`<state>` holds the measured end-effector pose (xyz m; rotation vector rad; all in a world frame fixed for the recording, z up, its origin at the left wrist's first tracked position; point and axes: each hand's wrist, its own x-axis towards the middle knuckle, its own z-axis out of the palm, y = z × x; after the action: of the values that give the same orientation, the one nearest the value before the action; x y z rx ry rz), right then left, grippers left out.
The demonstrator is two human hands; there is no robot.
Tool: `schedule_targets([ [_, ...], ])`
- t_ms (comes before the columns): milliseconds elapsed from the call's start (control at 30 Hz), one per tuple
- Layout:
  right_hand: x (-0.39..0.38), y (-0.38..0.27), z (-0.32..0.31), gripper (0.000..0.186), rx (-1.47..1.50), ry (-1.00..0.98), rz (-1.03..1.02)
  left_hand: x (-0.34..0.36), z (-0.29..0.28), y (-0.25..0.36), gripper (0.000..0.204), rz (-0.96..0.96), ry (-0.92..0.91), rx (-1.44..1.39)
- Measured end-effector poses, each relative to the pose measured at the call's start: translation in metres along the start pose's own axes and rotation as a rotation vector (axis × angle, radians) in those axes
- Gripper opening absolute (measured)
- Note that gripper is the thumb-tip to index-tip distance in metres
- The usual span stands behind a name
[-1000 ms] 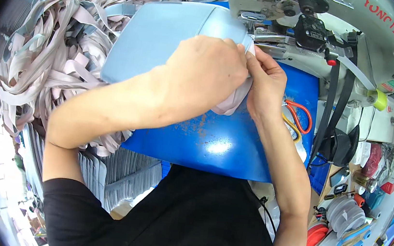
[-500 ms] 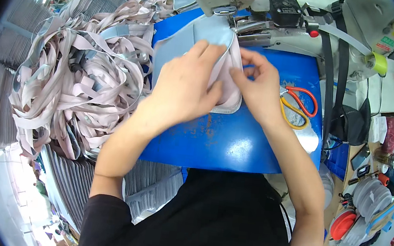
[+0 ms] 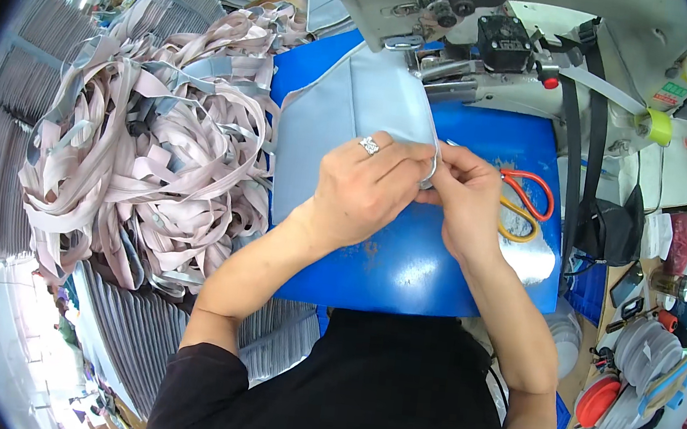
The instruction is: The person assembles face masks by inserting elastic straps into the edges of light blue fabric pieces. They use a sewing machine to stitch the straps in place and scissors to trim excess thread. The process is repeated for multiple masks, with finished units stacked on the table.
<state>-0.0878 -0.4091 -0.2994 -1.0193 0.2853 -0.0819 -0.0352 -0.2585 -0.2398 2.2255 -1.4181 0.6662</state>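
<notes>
A light blue-grey fabric panel (image 3: pixel 315 127) with a seam down it lies on the blue worktable (image 3: pixel 412 286), its far end close to the sewing machine's foot. My left hand (image 3: pixel 372 188), with a ring on one finger, rests over the panel's near right corner, fingertips pinched on its edge. Against those fingertips, my right hand (image 3: pixel 468 199) pinches the same corner from the right side. The fingers partly cover the corner, where a narrow rounded trim shows. Scissors (image 3: pixel 547 197) with red and yellow handles lie just right of my right hand.
The sewing machine (image 3: pixel 367 5) spans the far side. Left of the table is a big heap of pinkish-grey fabric strips (image 3: pixel 147 150), with stacks of grey panels (image 3: pixel 0 175) beyond. A roll of yellow-green tape (image 3: pixel 654 127) and a cluttered shelf stand at right.
The panel's raised, folded-back near part now lies flat with its blue-grey face up. My left hand has moved right and nearer, and both hands have come together at the corner.
</notes>
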Motion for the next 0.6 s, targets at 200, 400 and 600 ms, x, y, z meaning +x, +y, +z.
schedule_targets([
  [200, 0.038, -0.001, 0.018, 0.021, 0.105, 0.009, -0.021, 0.017, 0.001, -0.037, 0.026, 0.021, -0.047, 0.03],
  [400, 0.06, -0.009, 0.036, 0.019, 0.099, 0.182, -0.013, 0.025, 0.007, -0.051, 0.028, 0.01, 0.047, -0.013],
  [600, 0.065, -0.005, 0.052, 0.024, 0.155, 0.278, -0.146, -0.043, 0.02, -0.022, 0.062, -0.234, 0.031, -0.088],
])
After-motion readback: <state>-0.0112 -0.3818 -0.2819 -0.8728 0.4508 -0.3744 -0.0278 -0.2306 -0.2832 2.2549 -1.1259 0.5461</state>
